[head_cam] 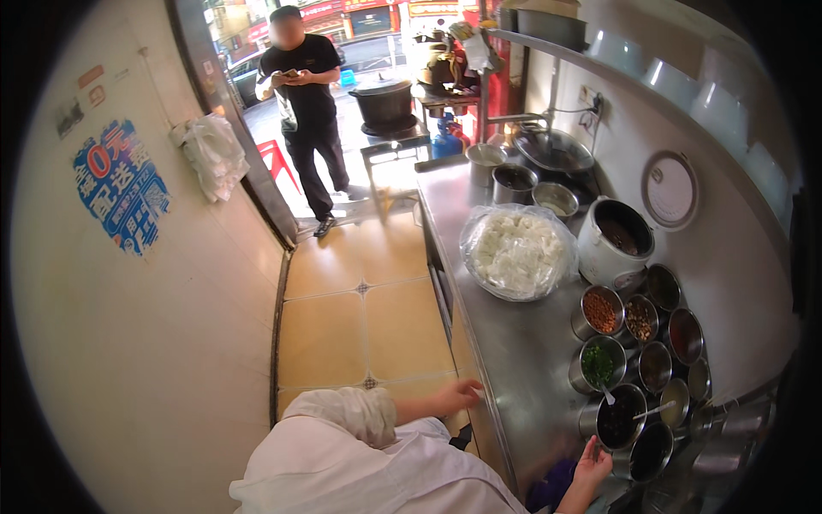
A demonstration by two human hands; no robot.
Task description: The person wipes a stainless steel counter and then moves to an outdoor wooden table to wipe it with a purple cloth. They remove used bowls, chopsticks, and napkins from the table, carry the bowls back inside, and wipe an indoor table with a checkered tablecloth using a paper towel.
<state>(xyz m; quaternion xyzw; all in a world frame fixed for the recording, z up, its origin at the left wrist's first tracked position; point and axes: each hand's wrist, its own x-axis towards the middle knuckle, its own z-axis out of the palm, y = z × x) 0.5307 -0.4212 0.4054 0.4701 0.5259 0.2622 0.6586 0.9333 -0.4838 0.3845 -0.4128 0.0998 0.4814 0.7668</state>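
My left hand (459,397) hovers by the front edge of the stainless steel counter (507,360), fingers loosely curled and apart, nothing seen in it. Low at the right, my right hand (592,464) is beside a steel pot of dark contents (621,417), fingers partly bent; whether they touch the pot I cannot tell. A purple item (553,485) lies near that wrist, partly hidden. Above that pot stands a pot of chopped green herbs (597,365) with a spoon, and beyond it a pot of reddish-brown bits (602,310). Another dark-filled pot (651,451) is right of my right hand.
A plastic-covered bowl of white food (519,252) and a white cooker (616,241) stand farther back, with a lidded wok (553,149) behind. Past the doorway are a large lidded pot (383,103) and a person (302,96) holding a phone. A wall runs along the left.
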